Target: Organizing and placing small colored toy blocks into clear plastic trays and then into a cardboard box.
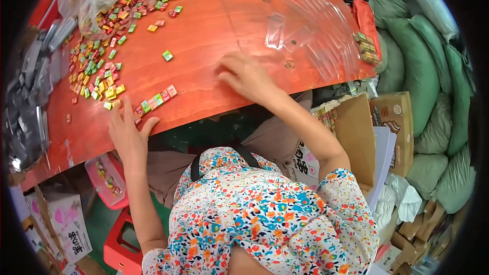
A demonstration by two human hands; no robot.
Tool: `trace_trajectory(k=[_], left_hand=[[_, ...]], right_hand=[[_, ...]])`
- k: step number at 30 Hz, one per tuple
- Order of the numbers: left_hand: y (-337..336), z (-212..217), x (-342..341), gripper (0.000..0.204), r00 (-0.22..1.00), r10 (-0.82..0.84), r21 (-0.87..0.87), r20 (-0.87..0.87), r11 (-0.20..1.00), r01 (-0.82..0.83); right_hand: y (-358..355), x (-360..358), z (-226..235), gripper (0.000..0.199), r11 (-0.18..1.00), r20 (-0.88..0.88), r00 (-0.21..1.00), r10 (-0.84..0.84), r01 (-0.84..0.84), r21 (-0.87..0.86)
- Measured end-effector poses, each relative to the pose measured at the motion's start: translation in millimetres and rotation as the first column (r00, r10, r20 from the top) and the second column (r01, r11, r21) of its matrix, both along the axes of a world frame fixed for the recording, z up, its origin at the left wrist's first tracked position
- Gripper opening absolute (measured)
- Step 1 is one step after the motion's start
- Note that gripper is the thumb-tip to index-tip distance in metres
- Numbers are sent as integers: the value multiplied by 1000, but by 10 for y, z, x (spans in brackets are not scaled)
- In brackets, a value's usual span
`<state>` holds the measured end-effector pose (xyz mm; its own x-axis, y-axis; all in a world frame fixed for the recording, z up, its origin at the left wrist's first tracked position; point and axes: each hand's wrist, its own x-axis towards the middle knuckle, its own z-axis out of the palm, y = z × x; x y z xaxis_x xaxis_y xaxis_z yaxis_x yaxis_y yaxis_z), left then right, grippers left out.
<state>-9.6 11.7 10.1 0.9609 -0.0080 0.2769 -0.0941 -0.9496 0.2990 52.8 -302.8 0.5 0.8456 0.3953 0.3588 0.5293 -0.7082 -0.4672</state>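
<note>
A short row of small wrapped candy-like blocks (159, 100), in red, green and pink, lies near the table's front edge. At its left end is my left hand (128, 131), thumb and fingers apart around the last pieces. Whether the fingertips press on them I cannot tell. To the right of the row, my right hand (248, 78) is over the bare table, slightly blurred, its thumb apart from the bent fingers and nothing visible between them. A single green block (167, 55) lies beyond the row. Many loose yellow, green and red blocks (97, 74) are heaped at the left.
Clear plastic trays (326, 35) cover the right of the red table (204, 25); stacked blocks (367, 48) stand at its right edge. A clear plastic bag (94, 0) lies far left. Below are a cardboard box (355, 130), pink bin (108, 181) and red stool (122, 247).
</note>
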Motion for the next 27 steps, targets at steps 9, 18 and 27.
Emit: trace_trajectory(k=[9,18,27], left_hand=[[-567,-180,154,71,989,-147,250,2,958,141],[-537,-303,329,53,987,-103,318,-124,938,138],[-518,-333,478,54,996,-82,301,41,951,66]], right_hand=[[-1009,414,-123,61,586,161,675,-720,716,-379],[-906,484,-383,53,739,206,794,-573,608,-290],[-655,289,-169,50,948,100,994,-31,61,-314]])
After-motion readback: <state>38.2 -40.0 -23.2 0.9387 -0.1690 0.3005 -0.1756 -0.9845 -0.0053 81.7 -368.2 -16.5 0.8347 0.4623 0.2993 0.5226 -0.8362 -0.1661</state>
